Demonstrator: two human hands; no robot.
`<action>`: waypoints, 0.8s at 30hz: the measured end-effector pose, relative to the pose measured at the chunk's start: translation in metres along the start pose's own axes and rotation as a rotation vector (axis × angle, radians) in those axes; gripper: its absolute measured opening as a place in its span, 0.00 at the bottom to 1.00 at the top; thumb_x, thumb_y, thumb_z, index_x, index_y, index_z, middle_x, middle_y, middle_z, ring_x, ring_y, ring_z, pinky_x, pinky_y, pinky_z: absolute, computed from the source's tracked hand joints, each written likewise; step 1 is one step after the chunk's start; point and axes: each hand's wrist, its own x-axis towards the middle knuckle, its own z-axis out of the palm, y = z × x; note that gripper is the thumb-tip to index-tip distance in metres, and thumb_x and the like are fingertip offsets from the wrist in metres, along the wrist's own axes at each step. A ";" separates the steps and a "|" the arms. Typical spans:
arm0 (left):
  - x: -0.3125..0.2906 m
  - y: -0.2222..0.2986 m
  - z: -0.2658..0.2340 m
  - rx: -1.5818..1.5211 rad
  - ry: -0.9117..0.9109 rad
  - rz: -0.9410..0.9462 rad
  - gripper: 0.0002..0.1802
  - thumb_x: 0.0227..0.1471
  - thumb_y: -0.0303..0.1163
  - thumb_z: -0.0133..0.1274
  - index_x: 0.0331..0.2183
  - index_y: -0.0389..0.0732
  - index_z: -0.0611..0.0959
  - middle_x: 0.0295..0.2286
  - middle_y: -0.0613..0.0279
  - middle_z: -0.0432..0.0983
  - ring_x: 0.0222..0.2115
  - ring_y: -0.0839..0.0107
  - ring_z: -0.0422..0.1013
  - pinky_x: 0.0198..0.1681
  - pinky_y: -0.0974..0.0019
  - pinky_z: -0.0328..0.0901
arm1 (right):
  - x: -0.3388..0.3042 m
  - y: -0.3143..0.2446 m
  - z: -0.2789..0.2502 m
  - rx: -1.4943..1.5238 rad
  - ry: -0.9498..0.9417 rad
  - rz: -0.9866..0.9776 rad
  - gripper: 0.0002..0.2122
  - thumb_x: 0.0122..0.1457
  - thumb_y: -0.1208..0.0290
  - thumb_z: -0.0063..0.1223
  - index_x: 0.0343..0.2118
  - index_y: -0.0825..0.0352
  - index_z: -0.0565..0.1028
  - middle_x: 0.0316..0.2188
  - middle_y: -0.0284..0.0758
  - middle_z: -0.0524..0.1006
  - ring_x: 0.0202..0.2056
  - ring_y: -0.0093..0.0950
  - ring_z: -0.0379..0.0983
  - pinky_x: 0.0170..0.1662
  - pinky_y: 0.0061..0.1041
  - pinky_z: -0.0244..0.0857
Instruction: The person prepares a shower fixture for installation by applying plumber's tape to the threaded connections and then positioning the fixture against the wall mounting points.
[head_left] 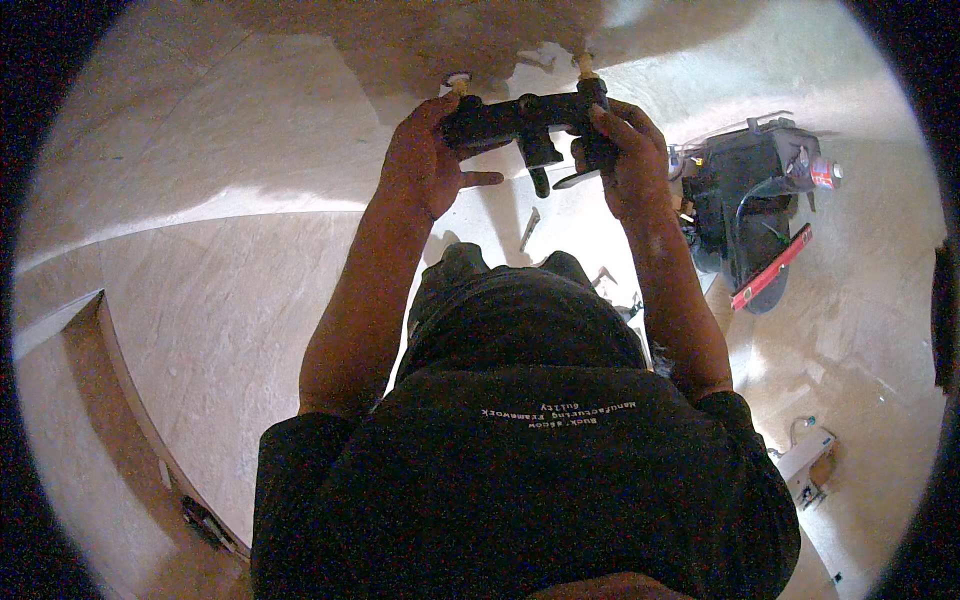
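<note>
I hold a black wall-mount faucet body [525,120] up against a beige tiled wall [230,120] with both hands. My left hand [425,160] grips its left end, my right hand [625,160] its right end. Two brass-coloured pipe fittings stick out of the wall: one [458,84] with a white ring at the faucet's left end, the other [585,66] at its right end. A short black spout hangs down from the faucet's middle. My dark shirt fills the lower part of the view.
A black open tool bag [745,205] with a red spirit level [775,268] lies on the floor to the right. Small metal tools [529,228] lie on the floor below the faucet. A white box [806,462] sits at the lower right.
</note>
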 end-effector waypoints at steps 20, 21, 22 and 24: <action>0.007 -0.003 -0.009 0.139 -0.061 -0.031 0.22 0.56 0.45 0.55 0.48 0.43 0.75 0.40 0.56 0.79 0.46 0.53 0.74 0.48 0.25 0.59 | -0.002 -0.003 0.004 -0.052 0.012 -0.009 0.17 0.59 0.72 0.56 0.47 0.78 0.69 0.30 0.45 0.79 0.23 0.31 0.76 0.25 0.27 0.70; 0.007 -0.005 -0.010 0.139 -0.060 -0.029 0.22 0.56 0.45 0.55 0.48 0.43 0.75 0.40 0.56 0.79 0.46 0.53 0.74 0.48 0.25 0.59 | -0.003 -0.003 0.005 -0.051 0.006 -0.014 0.18 0.59 0.72 0.56 0.47 0.78 0.69 0.30 0.45 0.79 0.23 0.31 0.76 0.25 0.27 0.70; 0.007 -0.006 -0.009 0.128 -0.050 0.004 0.22 0.57 0.45 0.55 0.48 0.43 0.76 0.40 0.55 0.79 0.46 0.53 0.74 0.48 0.26 0.60 | -0.002 -0.003 0.004 -0.050 0.005 -0.016 0.18 0.59 0.72 0.56 0.47 0.78 0.69 0.30 0.45 0.79 0.23 0.31 0.76 0.25 0.27 0.70; 0.006 -0.006 -0.011 0.120 -0.040 0.040 0.22 0.57 0.45 0.55 0.48 0.42 0.76 0.40 0.55 0.79 0.46 0.54 0.74 0.48 0.28 0.61 | -0.002 -0.001 0.004 -0.027 0.010 -0.008 0.18 0.59 0.71 0.57 0.48 0.78 0.68 0.30 0.45 0.79 0.23 0.31 0.75 0.25 0.27 0.70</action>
